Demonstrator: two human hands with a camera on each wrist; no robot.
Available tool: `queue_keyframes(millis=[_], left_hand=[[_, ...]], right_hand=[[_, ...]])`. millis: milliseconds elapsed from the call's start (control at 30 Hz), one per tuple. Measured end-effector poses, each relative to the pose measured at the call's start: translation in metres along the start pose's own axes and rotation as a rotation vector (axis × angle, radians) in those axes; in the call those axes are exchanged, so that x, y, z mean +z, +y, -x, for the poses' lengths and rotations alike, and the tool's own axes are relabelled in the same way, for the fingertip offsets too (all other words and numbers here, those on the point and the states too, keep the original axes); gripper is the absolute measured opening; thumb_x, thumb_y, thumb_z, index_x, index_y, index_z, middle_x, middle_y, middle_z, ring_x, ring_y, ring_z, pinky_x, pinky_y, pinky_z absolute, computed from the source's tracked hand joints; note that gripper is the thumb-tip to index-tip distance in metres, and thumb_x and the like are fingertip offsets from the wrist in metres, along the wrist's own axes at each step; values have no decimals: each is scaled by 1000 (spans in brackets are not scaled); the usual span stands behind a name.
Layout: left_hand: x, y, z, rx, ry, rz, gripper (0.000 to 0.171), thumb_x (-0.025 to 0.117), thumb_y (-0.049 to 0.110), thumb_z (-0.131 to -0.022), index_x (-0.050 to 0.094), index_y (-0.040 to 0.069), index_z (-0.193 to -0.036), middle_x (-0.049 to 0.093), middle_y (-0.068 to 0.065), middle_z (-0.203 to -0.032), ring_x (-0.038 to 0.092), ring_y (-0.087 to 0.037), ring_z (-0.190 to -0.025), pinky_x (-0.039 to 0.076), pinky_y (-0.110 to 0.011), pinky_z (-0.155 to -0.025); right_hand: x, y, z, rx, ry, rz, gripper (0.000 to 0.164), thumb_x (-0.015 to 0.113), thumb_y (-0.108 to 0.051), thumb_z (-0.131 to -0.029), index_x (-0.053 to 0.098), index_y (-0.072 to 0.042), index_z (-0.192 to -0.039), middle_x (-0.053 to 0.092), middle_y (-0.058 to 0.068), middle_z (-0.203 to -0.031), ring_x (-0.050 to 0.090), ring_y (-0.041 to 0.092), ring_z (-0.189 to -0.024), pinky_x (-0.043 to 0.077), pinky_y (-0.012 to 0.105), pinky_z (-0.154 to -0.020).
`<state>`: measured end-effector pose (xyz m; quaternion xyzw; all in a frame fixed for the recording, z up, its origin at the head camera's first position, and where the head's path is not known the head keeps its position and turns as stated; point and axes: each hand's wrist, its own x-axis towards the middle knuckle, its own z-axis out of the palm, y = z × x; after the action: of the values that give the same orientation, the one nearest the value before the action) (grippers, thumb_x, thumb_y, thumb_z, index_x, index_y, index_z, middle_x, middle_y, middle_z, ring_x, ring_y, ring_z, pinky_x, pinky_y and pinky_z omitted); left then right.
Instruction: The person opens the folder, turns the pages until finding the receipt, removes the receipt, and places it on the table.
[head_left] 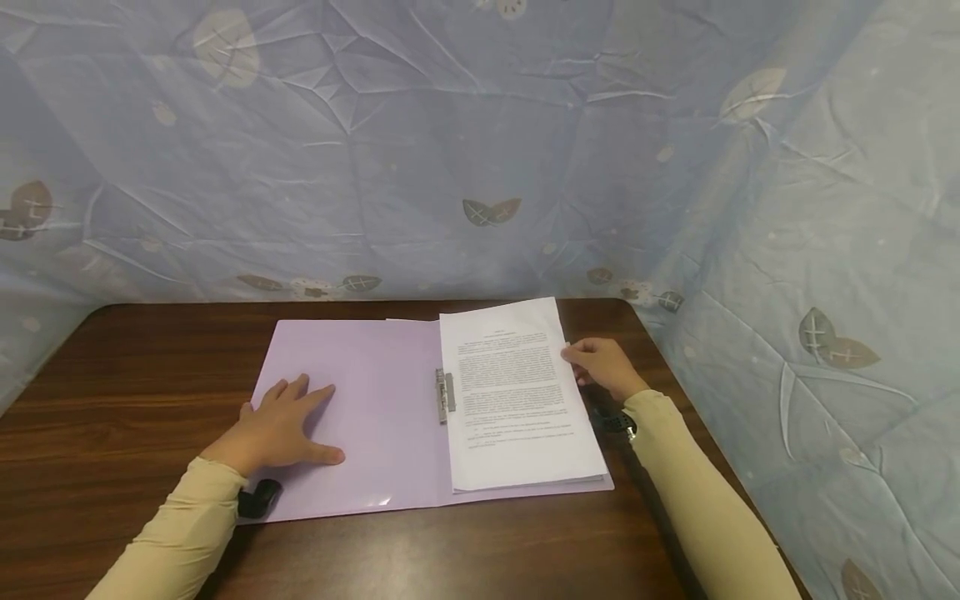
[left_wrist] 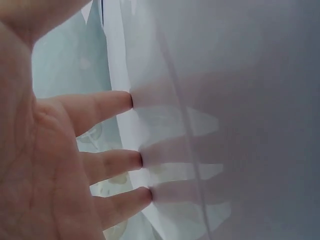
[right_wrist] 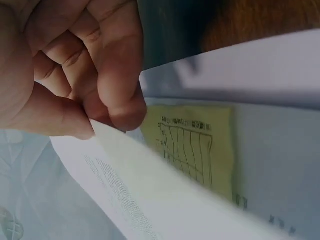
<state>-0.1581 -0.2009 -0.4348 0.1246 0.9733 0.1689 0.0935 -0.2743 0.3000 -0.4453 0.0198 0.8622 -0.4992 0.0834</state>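
Observation:
A light purple folder (head_left: 375, 400) lies spread on the table, with a metal clip (head_left: 446, 396) near its fold. Printed sheets (head_left: 517, 392) lie on its right half. My right hand (head_left: 603, 365) pinches the right edge of the top sheet between thumb and fingers. In the right wrist view that sheet (right_wrist: 135, 185) is lifted, and a yellow slip (right_wrist: 200, 145) with a hand-drawn grid shows beneath it. My left hand (head_left: 281, 425) rests on the folder's left cover, fingers spread. In the left wrist view its fingertips (left_wrist: 145, 194) touch the glossy cover (left_wrist: 250, 125).
The dark wooden table (head_left: 135, 400) extends around the folder. Behind and to the right hangs a pale blue patterned cloth (head_left: 420, 167), meeting the table's far edge. A black wrist device (head_left: 258, 498) is beneath my left wrist, another band (head_left: 617, 423) at my right.

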Motion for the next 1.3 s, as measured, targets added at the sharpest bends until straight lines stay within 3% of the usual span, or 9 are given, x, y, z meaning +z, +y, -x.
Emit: queue_keyframes(millis=[400,1300], left_hand=[[-1,0,0,5,-17,-9,114,84,68,-68,46,2,-153,28,-42,-156,22,-70,-141,20,-91,-96],[-4,3,3,-8,-32,-2,115,84,68,-69,45,1,-153,27,-42,-157,22,-69,-141,19,-91,-97]], right_hand=[[-2,4,2,4,31,19,31,70,-22,-99,71,6,-112,69,11,-91,65,20,-78,58,29,-69],[-15,-28,4,-30,13,-30,31,72,-23,-98,72,7,-107,67,5,-78,63,17,-69,55,27,-63]])
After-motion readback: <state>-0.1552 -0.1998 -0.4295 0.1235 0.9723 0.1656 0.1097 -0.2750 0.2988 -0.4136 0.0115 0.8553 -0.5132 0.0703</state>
